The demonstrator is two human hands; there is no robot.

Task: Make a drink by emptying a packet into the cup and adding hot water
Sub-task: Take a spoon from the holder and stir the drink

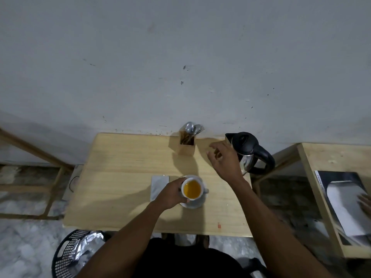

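A white cup (192,190) filled with orange-yellow liquid stands on a white saucer (195,204) in the middle of a light wooden table (124,177). My left hand (171,194) wraps the cup's left side. My right hand (222,159) hovers over the table with fingers spread and nothing in it, between the wooden cutlery holder (185,146) and the kettle. The black and steel kettle (250,152) stands at the table's back right corner, just right of that hand. A silvery packet (158,187) lies flat on the table left of the saucer.
Spoons and a fork (193,128) stick out of the cutlery holder by the grey wall. A black mesh basket (74,253) lined with foil sits on the floor at lower left. A second wooden table (329,157) with a dark tray stands at right.
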